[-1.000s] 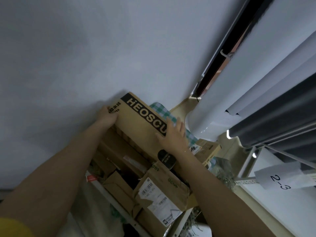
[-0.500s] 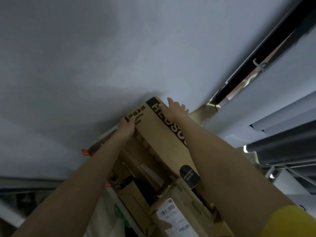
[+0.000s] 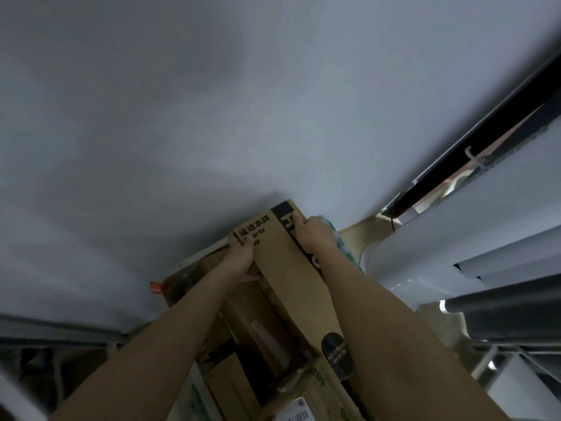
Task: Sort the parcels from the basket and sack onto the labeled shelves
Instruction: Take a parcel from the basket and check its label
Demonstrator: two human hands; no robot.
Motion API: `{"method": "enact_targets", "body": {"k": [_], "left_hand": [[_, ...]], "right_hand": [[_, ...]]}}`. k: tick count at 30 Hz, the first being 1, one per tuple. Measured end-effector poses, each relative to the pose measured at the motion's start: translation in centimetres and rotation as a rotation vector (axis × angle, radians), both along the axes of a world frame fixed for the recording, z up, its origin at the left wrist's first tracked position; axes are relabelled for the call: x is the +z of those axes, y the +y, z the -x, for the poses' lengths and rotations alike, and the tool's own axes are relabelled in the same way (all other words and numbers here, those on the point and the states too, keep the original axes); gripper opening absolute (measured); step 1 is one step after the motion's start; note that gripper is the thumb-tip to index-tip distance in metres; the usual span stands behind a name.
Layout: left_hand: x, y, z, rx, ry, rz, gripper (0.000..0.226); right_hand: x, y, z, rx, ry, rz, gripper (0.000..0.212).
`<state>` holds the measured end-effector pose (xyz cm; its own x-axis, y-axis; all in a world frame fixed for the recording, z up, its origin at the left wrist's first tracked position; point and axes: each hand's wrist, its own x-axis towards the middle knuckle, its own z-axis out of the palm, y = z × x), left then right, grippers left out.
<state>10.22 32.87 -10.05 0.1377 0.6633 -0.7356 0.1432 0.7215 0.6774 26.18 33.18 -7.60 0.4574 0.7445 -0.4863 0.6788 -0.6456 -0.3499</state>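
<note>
A long brown cardboard box (image 3: 291, 278) with black lettering and a round black sticker stands high up against the grey ceiling, on top of the shelf's other parcels. My left hand (image 3: 241, 259) grips its left edge near the top, thumb on the printed face. My right hand (image 3: 312, 235) holds the upper right edge, fingers curled over the black strip. Both arms reach steeply upward.
Several brown parcels (image 3: 261, 329) are stacked under the box, one with a white label (image 3: 296, 411) at the bottom. A green-checked package (image 3: 341, 244) sits behind the right hand. A metal shelf rail (image 3: 194, 259) runs left; white blinds (image 3: 473, 238) hang at right.
The view has tilted further up. The box has risen toward the ceiling. My right hand moved from the box's lower face to its top right edge; my left hand kept its hold.
</note>
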Motion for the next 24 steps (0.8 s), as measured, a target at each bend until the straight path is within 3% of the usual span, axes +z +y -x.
{"method": "enact_targets", "body": {"k": [12, 18, 24], "left_hand": [[2.3, -1.5, -0.2, -0.021, -0.043, -0.102, 0.055], [3.4, -1.5, -0.2, -0.093, -0.001, -0.283, 0.049], [5.1, -2.4, -0.3, -0.159, -0.027, -0.379, 0.061]], "right_hand": [[1.7, -2.6, -1.2, -0.038, 0.069, -0.213, 0.062], [3.6, -3.4, -1.4, -0.072, 0.107, -0.338, 0.046], [5.2, -4.9, -1.9, -0.132, 0.188, -0.449, 0.049]]}}
